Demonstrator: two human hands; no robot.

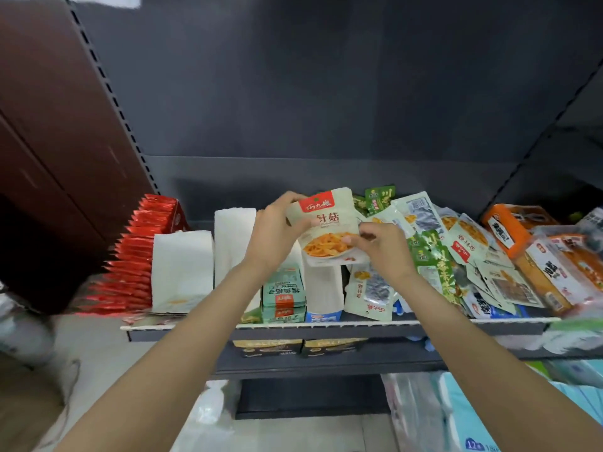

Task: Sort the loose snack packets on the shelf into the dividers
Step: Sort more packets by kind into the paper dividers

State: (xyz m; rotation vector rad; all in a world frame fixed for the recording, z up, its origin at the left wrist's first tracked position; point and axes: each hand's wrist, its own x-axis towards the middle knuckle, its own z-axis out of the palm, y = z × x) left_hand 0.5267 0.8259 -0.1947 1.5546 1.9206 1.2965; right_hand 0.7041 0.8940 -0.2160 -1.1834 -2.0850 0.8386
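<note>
I hold a pale green mushroom snack packet (329, 226) with a red label above the middle of the shelf (326, 324). My left hand (277, 233) grips its left edge and top. My right hand (381, 243) pinches its lower right edge. Below it stand sorted rows: red packets (137, 252) at the left, white-backed packets (182, 269), a second white row (233, 243), teal packets (283, 298) and another white row (324, 288). A loose heap of green and pale packets (434, 256) lies to the right.
Orange boxed snacks (509, 233) and wrapped packs (561, 272) crowd the shelf's right end. A brown cabinet (49, 141) stands at the left. Dark boxes (267, 347) sit on the lower shelf, tissue packs (456, 415) below right.
</note>
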